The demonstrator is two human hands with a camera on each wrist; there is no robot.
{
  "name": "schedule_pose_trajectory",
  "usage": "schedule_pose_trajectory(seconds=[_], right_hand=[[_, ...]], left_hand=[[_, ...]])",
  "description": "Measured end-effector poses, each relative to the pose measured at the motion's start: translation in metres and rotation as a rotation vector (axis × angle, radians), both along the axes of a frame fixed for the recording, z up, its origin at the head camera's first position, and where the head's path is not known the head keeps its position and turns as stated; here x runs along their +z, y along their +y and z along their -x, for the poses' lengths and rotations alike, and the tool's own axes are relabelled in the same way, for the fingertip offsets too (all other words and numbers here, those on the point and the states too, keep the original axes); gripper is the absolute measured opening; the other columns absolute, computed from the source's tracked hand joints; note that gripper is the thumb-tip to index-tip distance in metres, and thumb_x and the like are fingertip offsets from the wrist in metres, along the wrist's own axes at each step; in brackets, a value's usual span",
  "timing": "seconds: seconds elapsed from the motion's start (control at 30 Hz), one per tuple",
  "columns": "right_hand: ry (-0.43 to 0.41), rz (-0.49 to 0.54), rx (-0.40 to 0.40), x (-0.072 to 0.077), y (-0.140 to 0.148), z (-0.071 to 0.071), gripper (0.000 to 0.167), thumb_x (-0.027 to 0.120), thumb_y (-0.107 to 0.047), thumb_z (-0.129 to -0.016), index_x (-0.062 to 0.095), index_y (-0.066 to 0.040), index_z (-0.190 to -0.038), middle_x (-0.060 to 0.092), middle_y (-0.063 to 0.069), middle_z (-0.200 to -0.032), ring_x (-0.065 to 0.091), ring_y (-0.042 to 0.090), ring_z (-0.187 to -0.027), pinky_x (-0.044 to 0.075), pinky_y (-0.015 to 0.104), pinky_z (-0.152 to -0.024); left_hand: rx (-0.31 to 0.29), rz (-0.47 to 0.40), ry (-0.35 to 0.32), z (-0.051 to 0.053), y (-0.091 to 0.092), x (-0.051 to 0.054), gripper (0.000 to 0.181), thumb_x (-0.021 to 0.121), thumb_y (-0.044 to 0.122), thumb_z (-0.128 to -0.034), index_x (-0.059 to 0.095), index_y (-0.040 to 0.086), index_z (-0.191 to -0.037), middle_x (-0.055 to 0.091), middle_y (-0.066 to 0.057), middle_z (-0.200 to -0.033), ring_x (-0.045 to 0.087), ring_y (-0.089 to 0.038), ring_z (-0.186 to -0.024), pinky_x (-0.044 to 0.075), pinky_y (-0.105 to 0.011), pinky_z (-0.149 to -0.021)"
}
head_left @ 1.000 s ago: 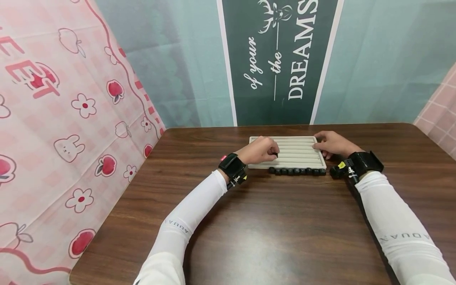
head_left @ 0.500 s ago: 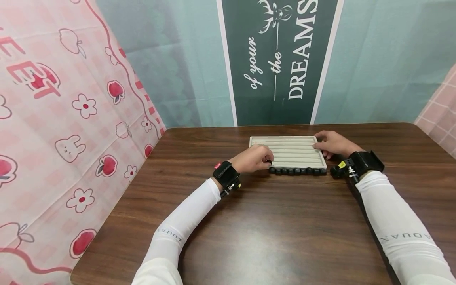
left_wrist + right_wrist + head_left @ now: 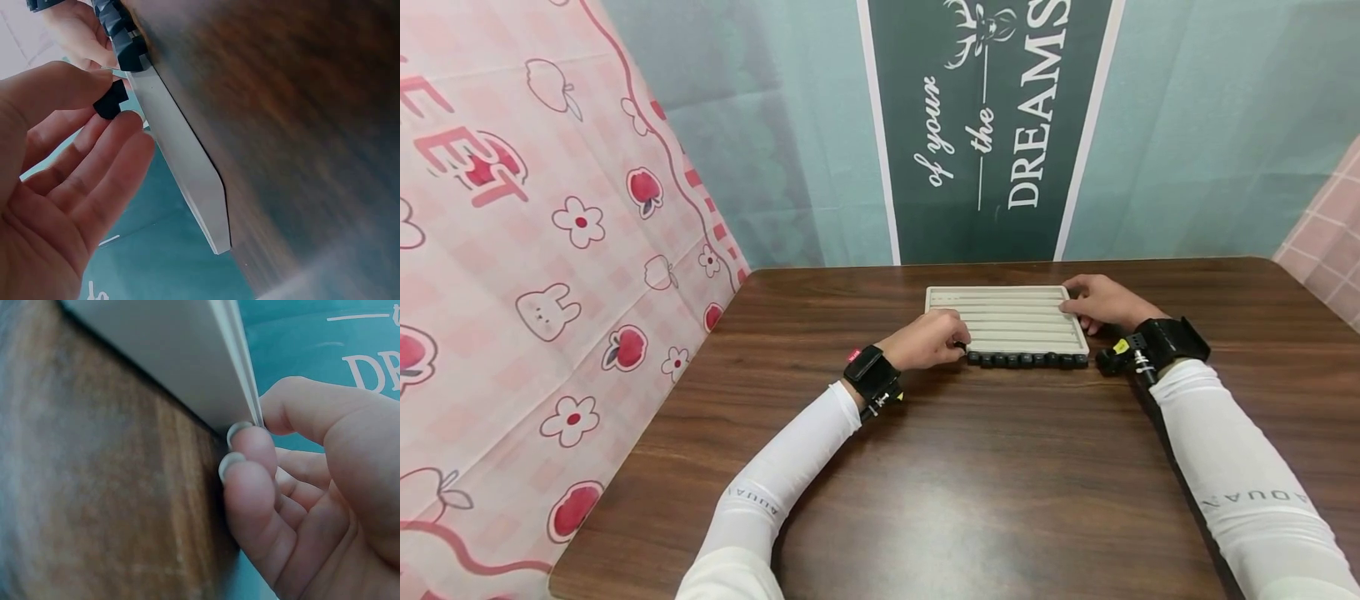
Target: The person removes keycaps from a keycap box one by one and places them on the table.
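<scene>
A cream tray [image 3: 1026, 321] with long parallel ridges lies on the table. Along its near edge runs a row of small black keycaps [image 3: 1027, 360]. My left hand [image 3: 928, 340] is at the tray's near left corner, by the left end of that row. Between thumb and fingertips it pinches one black keycap [image 3: 111, 100], clear of the row in the left wrist view. At the tray's right side, my right hand [image 3: 1103, 302] grips the far corner. In the right wrist view its thumb lies at the rim and its curled fingertips [image 3: 253, 447] are against the side wall.
The dark wooden table [image 3: 925, 467] extends toward me and to both sides. Behind it hangs a green-blue cloth [image 3: 805, 167] with lettering, and a pink patterned cloth [image 3: 602, 292] hangs on the left. A black camera [image 3: 1116, 358] on the right wrist sits near the tray's right end.
My left hand has drawn back from above the tray, left and toward me, to the end of the keycap row, still pinching the keycap. The right hand and tray stay put.
</scene>
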State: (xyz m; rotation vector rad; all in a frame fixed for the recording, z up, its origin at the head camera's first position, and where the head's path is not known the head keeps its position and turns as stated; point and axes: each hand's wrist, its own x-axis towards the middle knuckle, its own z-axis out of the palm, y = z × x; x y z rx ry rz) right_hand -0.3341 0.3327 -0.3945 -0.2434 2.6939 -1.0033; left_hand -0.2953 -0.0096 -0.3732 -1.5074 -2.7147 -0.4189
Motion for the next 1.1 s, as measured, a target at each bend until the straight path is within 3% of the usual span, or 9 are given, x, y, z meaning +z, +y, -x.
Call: schedule_pose_trajectory(seconds=[0.33, 0.6, 1.1], right_hand=[[-0.009, 0.0, -0.012, -0.0022, 0.0041, -0.0001, 0.062, 0.055, -0.025, -0.097, 0.029, 0.009, -0.142, 0.054, 0.007, -0.075, 0.057, 0.015, -0.055, 0.052, 0.032, -0.054], [0.003, 0.006, -0.006, -0.0018, 0.0046, 0.0003, 0.061, 0.055, -0.024, -0.096, 0.031, 0.008, -0.142, 0.055, 0.007, -0.074, 0.057, 0.015, -0.054, 0.053, 0.032, -0.053], [0.003, -0.001, -0.014, -0.0026, 0.004, 0.0025, 0.061, 0.055, -0.023, -0.096, 0.03, 0.009, -0.142, 0.055, 0.007, -0.073, 0.057, 0.015, -0.054, 0.053, 0.032, -0.053]], left_hand=[[-0.051, 0.031, 0.017, -0.0033, 0.0043, -0.0017, 0.01, 0.065, 0.01, -0.0882, 0.073, 0.01, -0.095, 0.067, 0.001, -0.092, 0.056, -0.007, -0.086, 0.047, -0.019, -0.078], [-0.031, 0.075, -0.001, -0.0052, 0.0058, -0.0005, 0.011, 0.067, 0.012, -0.0889, 0.072, 0.01, -0.098, 0.069, 0.0, -0.097, 0.061, -0.007, -0.091, 0.049, -0.018, -0.081], [-0.025, 0.06, -0.005, -0.0012, 0.008, -0.0033, 0.007, 0.067, 0.016, -0.0898, 0.07, 0.01, -0.091, 0.067, 0.002, -0.09, 0.058, -0.006, -0.083, 0.048, -0.017, -0.075]])
